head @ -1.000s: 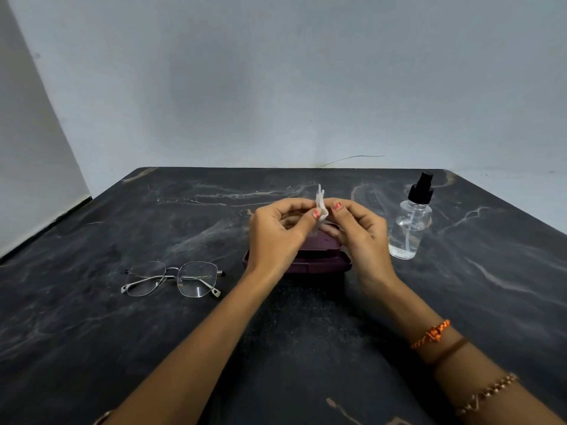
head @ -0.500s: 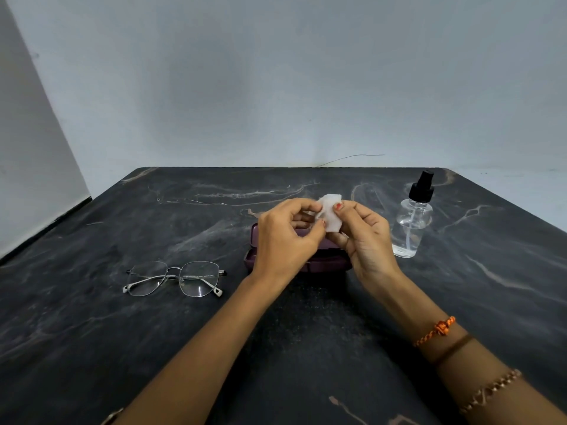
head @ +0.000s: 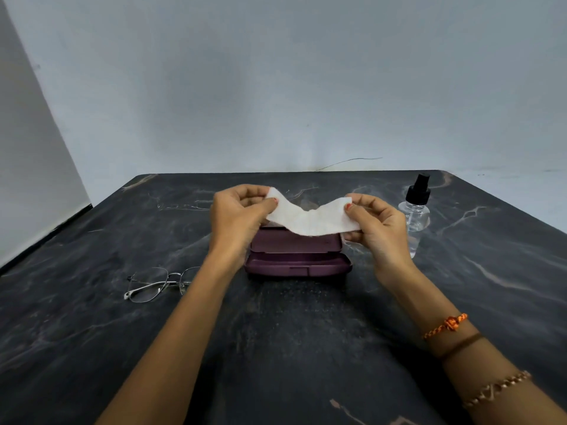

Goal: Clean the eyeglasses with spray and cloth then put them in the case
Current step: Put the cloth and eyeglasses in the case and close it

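the left hand [head: 237, 216] and the right hand [head: 376, 223] hold a white cloth [head: 310, 220] stretched between them, above the case [head: 296, 256]. each hand pinches one end: the left fingers [head: 270, 205] are clenched on the cloth's 9 o'clock end, thumb on the near face, and the right fingers [head: 352, 210] are clenched on its 3 o'clock end in the same way. the cloth sags in the middle and its lower edge hangs just over the case lid, whether touching it or not i cannot tell.

the case is dark purple and lies open at the centre of the table [head: 92, 332], lid raised toward 12 o'clock, tray toward 6 o'clock. the left wrist crosses in front of its 9 o'clock end.

the glasses [head: 153, 285] lie on the table at 8 o'clock from the case, apart from it, thin metal frame, lenses up; the left forearm hides the lens nearer the case in part.

the spray [head: 415, 210], a clear bottle with a black pump head, stands upright at 2 o'clock from the case, just behind the right hand, which covers its lower side.

the right forearm wears an orange thread band [head: 446, 325], a brown band [head: 460, 346] and a chain bracelet [head: 497, 392].
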`<state>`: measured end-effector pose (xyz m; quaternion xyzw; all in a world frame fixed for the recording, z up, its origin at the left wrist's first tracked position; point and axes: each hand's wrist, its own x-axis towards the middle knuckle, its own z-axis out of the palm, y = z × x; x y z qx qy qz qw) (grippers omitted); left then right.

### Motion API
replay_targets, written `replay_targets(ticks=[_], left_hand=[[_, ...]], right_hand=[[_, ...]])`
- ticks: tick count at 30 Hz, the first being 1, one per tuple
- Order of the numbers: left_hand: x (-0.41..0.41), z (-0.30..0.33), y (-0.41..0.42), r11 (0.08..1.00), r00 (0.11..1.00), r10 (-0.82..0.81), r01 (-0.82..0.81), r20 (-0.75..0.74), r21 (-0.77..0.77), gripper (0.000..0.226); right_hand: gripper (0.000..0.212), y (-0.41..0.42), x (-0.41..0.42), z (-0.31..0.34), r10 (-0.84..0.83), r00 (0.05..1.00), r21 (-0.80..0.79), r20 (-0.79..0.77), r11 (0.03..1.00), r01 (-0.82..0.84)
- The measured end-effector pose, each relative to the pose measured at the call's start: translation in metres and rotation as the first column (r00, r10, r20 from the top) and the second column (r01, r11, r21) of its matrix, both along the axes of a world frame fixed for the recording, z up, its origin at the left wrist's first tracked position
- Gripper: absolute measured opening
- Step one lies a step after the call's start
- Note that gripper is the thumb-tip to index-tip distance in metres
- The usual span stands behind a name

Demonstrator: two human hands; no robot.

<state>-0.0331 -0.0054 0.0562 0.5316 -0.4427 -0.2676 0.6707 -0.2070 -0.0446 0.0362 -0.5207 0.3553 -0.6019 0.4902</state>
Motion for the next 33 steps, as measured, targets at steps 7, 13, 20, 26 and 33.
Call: replay_targets(ticks=[7, 13, 20, 26, 33], left_hand=[[0.021, -0.005, -0.002, 0.95, 0.973, -0.046, -0.027, 0.226, 0.311, 0.016], [0.023, -0.004, -0.001, 0.896, 0.927, -0.11, -0.064, 0.358, 0.439, 0.02], [0.022, -0.004, 0.001, 0.863, 0.888, -0.161, -0.085, 0.431, 0.497, 0.021], [0.021, -0.005, 0.0, 0.837, 0.855, -0.211, -0.092, 0.474, 0.539, 0.021], [0.018, -0.008, 0.0, 0.824, 0.811, -0.225, -0.138, 0.54, 0.55, 0.023]], right_hand=[[0.016, -0.011, -0.01, -0.008, -0.044, 0.915, 0.042, -0.401, 0.997, 0.067], [0.021, -0.013, -0.015, -0.006, -0.088, 0.778, -0.046, -0.622, 0.996, 0.076], [0.022, -0.01, -0.015, -0.004, -0.067, 0.668, -0.059, -0.741, 0.998, 0.034], [0.023, -0.01, -0.013, -0.004, -0.111, 0.527, -0.101, -0.842, 0.994, 0.048], [0.023, -0.006, -0.01, -0.004, -0.12, 0.458, -0.123, -0.881, 0.992, 0.023]])
